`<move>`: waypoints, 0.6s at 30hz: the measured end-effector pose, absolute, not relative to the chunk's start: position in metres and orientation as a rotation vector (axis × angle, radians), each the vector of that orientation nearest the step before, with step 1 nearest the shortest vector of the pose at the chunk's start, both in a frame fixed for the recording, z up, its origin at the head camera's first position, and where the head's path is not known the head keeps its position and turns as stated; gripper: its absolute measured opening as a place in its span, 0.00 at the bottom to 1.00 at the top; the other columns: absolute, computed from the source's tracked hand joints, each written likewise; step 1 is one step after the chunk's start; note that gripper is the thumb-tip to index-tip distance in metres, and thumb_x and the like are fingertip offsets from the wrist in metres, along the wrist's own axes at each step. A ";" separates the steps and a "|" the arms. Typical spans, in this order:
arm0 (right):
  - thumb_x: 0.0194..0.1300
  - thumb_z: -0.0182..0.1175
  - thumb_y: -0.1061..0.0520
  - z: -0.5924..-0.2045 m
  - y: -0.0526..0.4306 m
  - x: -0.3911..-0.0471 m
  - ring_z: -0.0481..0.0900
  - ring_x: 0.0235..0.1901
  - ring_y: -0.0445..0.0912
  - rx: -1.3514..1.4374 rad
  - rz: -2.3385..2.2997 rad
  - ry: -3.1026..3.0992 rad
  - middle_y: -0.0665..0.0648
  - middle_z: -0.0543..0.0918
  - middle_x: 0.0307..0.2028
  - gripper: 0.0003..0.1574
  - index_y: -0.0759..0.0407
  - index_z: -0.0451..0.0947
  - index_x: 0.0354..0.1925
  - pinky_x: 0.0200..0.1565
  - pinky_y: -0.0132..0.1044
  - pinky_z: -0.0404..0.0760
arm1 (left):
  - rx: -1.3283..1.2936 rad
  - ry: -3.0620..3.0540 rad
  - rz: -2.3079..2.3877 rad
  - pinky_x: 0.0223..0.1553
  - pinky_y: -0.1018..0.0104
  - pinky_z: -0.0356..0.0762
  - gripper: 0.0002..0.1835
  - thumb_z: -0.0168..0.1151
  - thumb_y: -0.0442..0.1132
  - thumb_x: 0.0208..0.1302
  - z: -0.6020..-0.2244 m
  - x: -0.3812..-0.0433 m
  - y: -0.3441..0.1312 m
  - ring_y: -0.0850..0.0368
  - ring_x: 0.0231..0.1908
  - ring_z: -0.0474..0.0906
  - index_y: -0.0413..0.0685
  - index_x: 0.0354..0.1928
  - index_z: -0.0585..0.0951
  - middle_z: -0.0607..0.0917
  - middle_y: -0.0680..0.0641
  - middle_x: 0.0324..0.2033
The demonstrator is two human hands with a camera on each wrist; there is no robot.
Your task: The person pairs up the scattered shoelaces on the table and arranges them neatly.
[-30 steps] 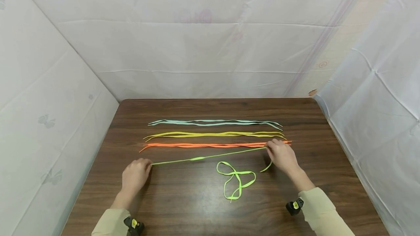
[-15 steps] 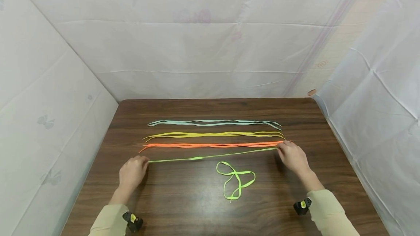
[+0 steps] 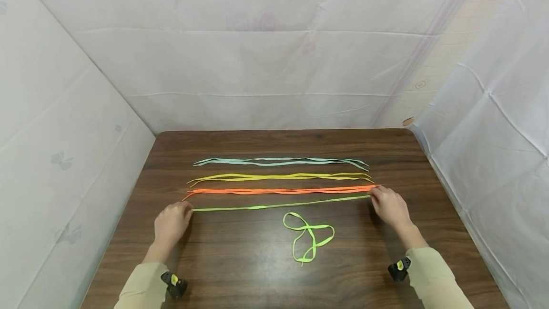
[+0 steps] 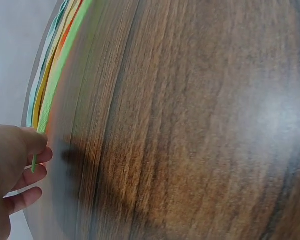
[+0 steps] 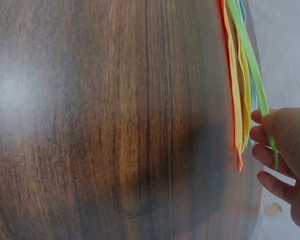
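Observation:
A flat green shoelace is stretched between both hands, just in front of the orange laces. My left hand pinches its left end between thumb and forefinger; in the left wrist view a short tip of the green lace pokes out below the thumb. At the other end my right hand pinches the lace near its tip, with the other fingers loosely bent in the right wrist view. A second green shoelace lies in loose loops on the table between the hands, nearer the front.
Behind the stretched lace lie orange shoelaces, then yellow shoelaces, then pale blue shoelaces, in roughly parallel rows on the dark wooden table. White sheeting hangs behind and at both sides.
My right hand has slid right along the green lace to its end, so its loose tail no longer hangs down. My left hand has shifted slightly left and away from the front.

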State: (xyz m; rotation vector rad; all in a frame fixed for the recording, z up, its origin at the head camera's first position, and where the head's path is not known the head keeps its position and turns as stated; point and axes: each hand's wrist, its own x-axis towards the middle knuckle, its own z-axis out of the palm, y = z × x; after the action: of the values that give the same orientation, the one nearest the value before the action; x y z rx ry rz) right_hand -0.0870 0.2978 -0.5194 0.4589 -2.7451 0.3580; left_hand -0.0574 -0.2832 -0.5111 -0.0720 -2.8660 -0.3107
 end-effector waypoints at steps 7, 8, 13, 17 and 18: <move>0.50 0.65 0.67 -0.525 0.304 -0.087 0.76 0.20 0.52 0.424 0.357 -2.749 0.56 0.80 0.25 0.06 0.61 0.79 0.29 0.20 0.45 0.73 | -0.035 -2.909 -0.311 0.19 0.54 0.71 0.05 0.68 0.36 0.51 -0.512 -0.063 -0.287 0.47 0.22 0.77 0.44 0.28 0.81 0.83 0.44 0.23; 0.51 0.65 0.67 -0.526 0.304 -0.087 0.75 0.20 0.51 0.419 0.356 -2.757 0.56 0.80 0.25 0.06 0.61 0.78 0.30 0.20 0.44 0.73 | -0.034 -2.915 -0.313 0.19 0.54 0.71 0.05 0.68 0.36 0.51 -0.512 -0.064 -0.287 0.47 0.22 0.77 0.44 0.28 0.81 0.82 0.44 0.23; 0.51 0.64 0.68 -0.528 0.306 -0.087 0.75 0.19 0.50 0.405 0.368 -2.782 0.57 0.81 0.25 0.07 0.61 0.77 0.31 0.19 0.42 0.71 | -0.029 -2.932 -0.312 0.21 0.54 0.72 0.04 0.66 0.35 0.53 -0.511 -0.067 -0.286 0.46 0.24 0.78 0.43 0.29 0.81 0.83 0.43 0.25; 0.50 0.64 0.68 -0.531 0.307 -0.087 0.74 0.18 0.49 0.398 0.376 -2.780 0.56 0.80 0.24 0.08 0.62 0.76 0.31 0.18 0.41 0.71 | -0.022 -2.950 -0.315 0.21 0.54 0.72 0.03 0.66 0.33 0.53 -0.511 -0.071 -0.284 0.47 0.24 0.78 0.43 0.30 0.82 0.82 0.44 0.26; 0.50 0.64 0.68 -0.531 0.308 -0.088 0.74 0.18 0.49 0.393 0.377 -2.783 0.56 0.79 0.23 0.08 0.62 0.76 0.30 0.19 0.42 0.71 | -0.022 -2.956 -0.318 0.21 0.54 0.72 0.03 0.66 0.33 0.53 -0.511 -0.071 -0.284 0.47 0.24 0.78 0.43 0.30 0.82 0.82 0.44 0.26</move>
State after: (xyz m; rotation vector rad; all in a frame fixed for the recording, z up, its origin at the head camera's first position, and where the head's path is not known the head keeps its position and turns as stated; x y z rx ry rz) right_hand -0.0877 0.3077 -0.5310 0.3926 -2.7830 0.3769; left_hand -0.0710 -0.2841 -0.5107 -0.0225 -2.9557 -0.3179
